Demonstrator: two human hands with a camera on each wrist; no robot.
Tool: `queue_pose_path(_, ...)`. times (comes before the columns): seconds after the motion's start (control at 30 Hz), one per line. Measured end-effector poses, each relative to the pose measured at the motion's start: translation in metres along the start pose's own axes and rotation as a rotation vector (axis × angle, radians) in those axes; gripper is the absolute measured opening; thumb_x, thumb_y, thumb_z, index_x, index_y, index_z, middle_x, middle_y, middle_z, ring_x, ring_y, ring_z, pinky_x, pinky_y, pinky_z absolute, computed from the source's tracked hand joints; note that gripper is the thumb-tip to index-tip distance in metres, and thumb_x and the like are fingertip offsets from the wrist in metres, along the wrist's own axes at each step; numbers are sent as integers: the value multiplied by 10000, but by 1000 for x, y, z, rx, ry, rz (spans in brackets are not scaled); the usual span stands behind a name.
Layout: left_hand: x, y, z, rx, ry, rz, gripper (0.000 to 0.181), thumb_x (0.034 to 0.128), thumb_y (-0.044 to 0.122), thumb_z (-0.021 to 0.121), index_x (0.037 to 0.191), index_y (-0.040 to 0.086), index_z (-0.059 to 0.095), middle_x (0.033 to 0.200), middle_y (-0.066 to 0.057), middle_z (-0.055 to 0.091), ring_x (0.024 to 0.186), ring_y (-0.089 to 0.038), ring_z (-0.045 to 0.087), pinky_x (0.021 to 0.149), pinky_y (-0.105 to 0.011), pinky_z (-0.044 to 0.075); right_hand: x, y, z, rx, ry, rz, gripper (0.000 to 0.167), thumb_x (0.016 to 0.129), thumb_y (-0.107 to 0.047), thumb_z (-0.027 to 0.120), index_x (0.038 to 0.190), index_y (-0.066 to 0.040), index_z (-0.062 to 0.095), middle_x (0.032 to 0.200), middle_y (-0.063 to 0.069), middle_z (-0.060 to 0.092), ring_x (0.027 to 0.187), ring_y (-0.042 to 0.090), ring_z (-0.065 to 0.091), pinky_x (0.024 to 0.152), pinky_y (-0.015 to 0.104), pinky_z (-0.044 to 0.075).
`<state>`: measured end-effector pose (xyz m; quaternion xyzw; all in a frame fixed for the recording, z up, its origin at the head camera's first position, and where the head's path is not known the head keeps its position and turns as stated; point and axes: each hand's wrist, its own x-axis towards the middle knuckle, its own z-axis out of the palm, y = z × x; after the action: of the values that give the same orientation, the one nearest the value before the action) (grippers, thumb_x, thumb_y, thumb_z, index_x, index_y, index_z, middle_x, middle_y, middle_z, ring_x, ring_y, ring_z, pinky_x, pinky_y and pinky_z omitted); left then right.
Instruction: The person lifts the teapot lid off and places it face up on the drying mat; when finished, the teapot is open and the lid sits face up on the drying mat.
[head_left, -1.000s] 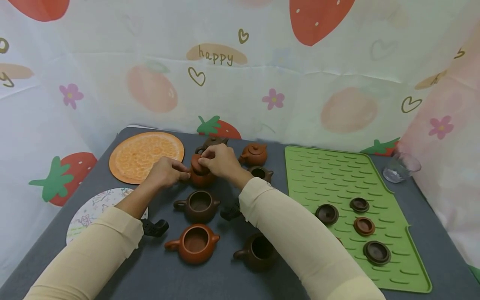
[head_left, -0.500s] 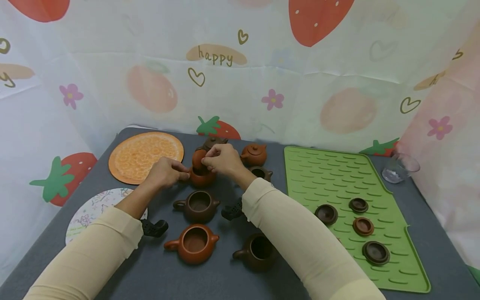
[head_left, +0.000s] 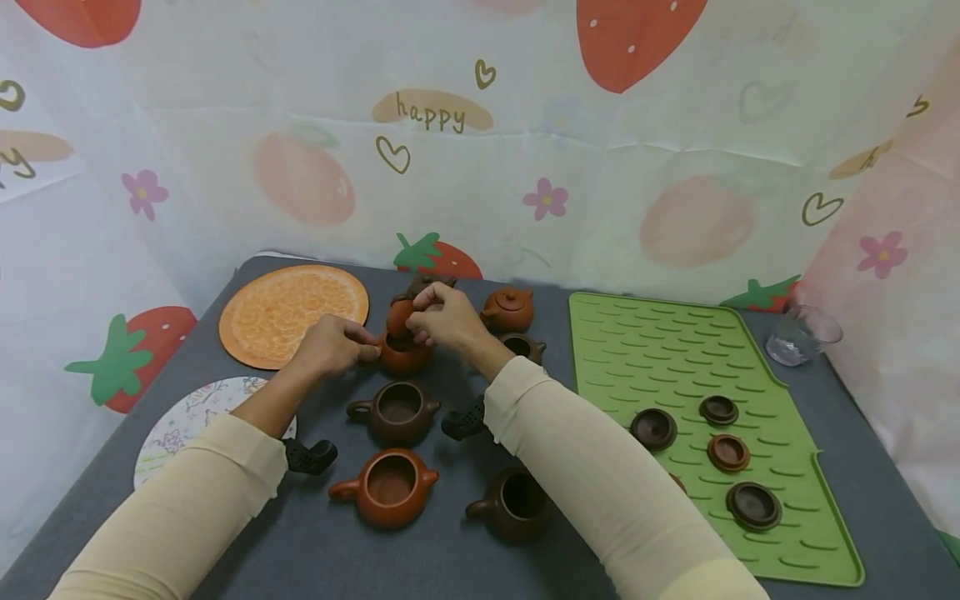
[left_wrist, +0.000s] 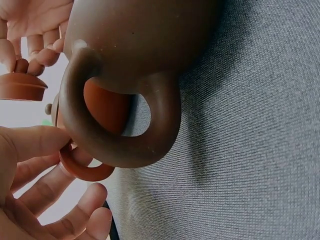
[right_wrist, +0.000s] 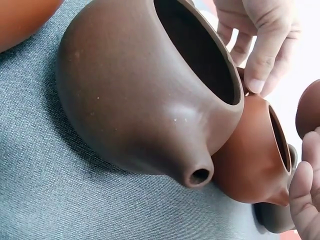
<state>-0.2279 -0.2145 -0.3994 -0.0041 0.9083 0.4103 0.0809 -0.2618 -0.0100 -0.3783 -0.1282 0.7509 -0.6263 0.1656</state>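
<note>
Lid now higher, above uncovered teapot

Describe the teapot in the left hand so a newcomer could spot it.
On the grey tablecloth, find the round orange mat. Just right of it sits the reddish teapot, its handle pinched by the left hand; only it has a lid held above its opening.

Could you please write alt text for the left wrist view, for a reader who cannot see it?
A left hand pinches the handle of a reddish-brown teapot, while a right hand holds a reddish lid by its knob. A darker brown teapot looms in the foreground on grey cloth.
</note>
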Motion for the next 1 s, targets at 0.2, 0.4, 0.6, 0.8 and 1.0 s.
queue_pose_path(0.2,1,-1,0,6,-9,2,219,897,157,698,1051,6,733,1021,-157,650,836,-270,586,641,-356,475,0,1,-1,-13,-51,-2,455,920,-32,622,1330,-226,584,897,123,672,791,312,630,773,515,495)
queue_pose_path(0.4,1,0,0,5,-9,-4,212,896,157,699,1042,9,736,1006,-150,653,834,-269,586,646,-359,476,0,2,0,16,-86,27,407,940,-30,588,1323,-167,598,971,115,656,821,281,638,760,455,519)
queue_pose_path(0.6,1,1,0,9,-4,-16,203,898,154,692,1038,13,735,980,-139,655,821,-263,590,644,-360,473,2,4,-1,172,-127,33,323,957,-157,628,1239,-48,514,982,125,576,710,268,566,651,369,480)
queue_pose_path(0.8,1,0,0,13,-5,-16,211,900,167,694,1044,19,734,996,-141,652,834,-265,584,650,-360,468,0,-1,-5,130,-114,5,304,910,-137,700,1101,-69,473,1026,165,640,840,322,658,774,458,524)
queue_pose_path(1.0,1,1,0,3,-12,-13,209,899,167,693,1037,17,735,986,-138,653,816,-255,577,637,-353,464,-4,-6,-11,104,-123,-44,356,895,-80,703,1111,-39,424,1046,188,628,910,297,659,840,465,507)
